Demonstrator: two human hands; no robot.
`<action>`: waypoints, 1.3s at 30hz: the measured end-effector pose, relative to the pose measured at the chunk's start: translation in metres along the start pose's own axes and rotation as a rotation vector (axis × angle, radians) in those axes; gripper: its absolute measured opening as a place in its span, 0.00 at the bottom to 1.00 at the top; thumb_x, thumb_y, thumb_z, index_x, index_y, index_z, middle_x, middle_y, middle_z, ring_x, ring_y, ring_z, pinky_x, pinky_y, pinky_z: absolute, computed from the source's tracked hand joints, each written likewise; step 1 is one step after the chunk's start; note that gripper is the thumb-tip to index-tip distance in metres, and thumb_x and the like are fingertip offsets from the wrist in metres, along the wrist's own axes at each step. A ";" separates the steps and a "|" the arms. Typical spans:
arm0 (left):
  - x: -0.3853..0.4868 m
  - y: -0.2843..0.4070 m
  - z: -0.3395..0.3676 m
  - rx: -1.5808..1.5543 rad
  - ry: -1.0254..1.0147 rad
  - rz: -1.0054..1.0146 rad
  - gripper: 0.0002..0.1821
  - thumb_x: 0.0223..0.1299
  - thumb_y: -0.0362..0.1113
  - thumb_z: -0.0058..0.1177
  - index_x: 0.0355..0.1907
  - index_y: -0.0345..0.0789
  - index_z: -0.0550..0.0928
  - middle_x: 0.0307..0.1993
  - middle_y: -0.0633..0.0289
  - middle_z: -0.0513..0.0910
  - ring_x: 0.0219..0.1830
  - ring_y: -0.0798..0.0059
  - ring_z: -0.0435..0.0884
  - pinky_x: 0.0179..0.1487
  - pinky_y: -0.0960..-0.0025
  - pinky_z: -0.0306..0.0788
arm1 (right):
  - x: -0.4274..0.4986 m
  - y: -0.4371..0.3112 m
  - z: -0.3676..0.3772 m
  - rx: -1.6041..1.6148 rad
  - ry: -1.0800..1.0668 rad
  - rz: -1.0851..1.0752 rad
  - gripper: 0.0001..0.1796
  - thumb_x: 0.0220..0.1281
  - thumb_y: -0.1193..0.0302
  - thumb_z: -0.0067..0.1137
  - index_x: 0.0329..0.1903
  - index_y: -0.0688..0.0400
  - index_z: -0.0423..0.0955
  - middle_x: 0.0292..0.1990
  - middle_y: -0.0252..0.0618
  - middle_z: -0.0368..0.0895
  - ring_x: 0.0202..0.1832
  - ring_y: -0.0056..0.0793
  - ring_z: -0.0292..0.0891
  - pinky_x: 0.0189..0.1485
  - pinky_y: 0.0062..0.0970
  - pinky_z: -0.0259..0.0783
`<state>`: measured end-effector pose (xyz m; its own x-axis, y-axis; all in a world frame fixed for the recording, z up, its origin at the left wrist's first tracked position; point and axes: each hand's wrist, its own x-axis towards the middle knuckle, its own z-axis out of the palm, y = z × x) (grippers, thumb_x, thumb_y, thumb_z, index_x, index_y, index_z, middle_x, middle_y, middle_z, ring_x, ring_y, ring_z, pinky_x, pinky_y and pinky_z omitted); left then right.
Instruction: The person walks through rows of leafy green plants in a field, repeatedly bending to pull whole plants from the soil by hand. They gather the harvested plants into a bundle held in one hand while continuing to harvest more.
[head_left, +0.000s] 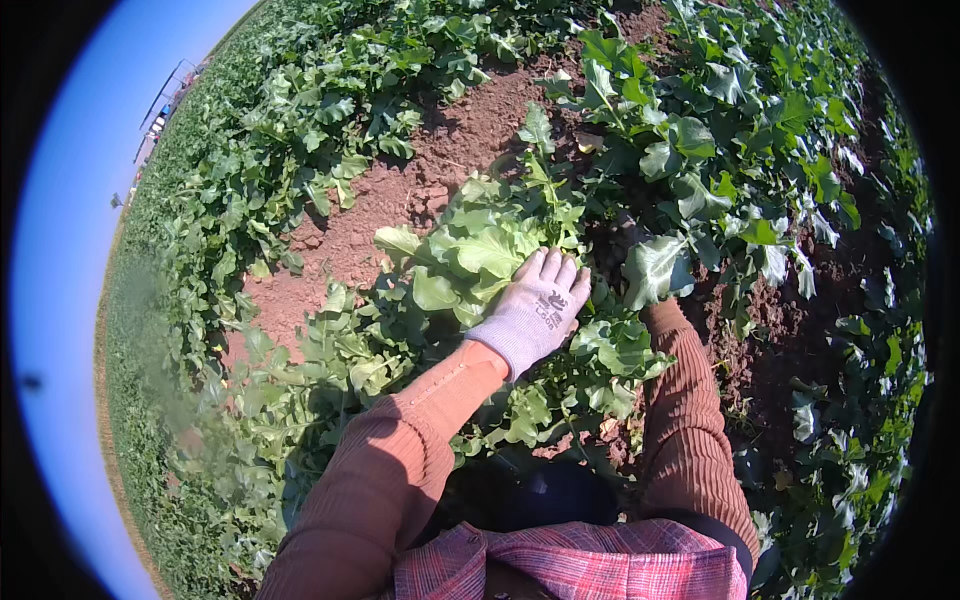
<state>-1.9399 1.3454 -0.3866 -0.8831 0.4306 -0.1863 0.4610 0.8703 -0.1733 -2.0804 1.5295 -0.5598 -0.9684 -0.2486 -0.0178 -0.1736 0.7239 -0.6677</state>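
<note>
My left hand (544, 300), in a pale knit work glove with dark print on its back, curls over a bunch of pale green lobed leaves (487, 251). The leaves are bent over to the left with pale sides facing up. Its thumb and fingertips are mostly hidden. My right hand is out of sight under the foliage; a broad leaf (656, 270) covers the spot where the right forearm (682, 367) reaches in low. Whatever that hand touches or holds cannot be seen. The base of the leafy plant lies in shadow between the arms.
Reddish-brown cloddy soil (420, 180) runs between dense rows of leafy plants (300, 127). More tall foliage (697, 150) crowds the right side. Far off at the upper left, a metal-framed structure (165, 97) stands at the field's edge under blue sky.
</note>
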 end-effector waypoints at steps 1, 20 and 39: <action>0.000 -0.001 0.000 -0.004 -0.029 -0.003 0.38 0.66 0.53 0.55 0.73 0.35 0.64 0.69 0.47 0.68 0.73 0.52 0.64 0.77 0.52 0.52 | 0.000 0.001 -0.002 0.071 0.001 -0.003 0.12 0.72 0.60 0.56 0.44 0.55 0.77 0.28 0.31 0.75 0.23 0.24 0.71 0.26 0.28 0.69; -0.003 0.003 0.012 0.079 0.202 0.007 0.32 0.63 0.48 0.57 0.67 0.38 0.72 0.65 0.49 0.73 0.70 0.53 0.68 0.77 0.54 0.56 | -0.292 0.112 -0.168 -0.793 -0.089 0.698 0.22 0.61 0.58 0.66 0.55 0.52 0.78 0.56 0.47 0.80 0.52 0.47 0.81 0.52 0.43 0.79; -0.090 0.020 -0.011 -0.165 0.210 0.219 0.11 0.64 0.43 0.52 0.42 0.41 0.82 0.52 0.56 0.82 0.64 0.60 0.75 0.74 0.54 0.60 | 0.015 0.010 -0.007 -0.460 -0.052 -0.116 0.25 0.64 0.61 0.60 0.61 0.54 0.74 0.54 0.48 0.80 0.52 0.48 0.80 0.54 0.41 0.75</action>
<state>-1.8526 1.3264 -0.3629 -0.7717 0.6360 0.0039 0.6360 0.7717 0.0110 -2.0981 1.5375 -0.5611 -0.9298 -0.3680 -0.0080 -0.3525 0.8963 -0.2691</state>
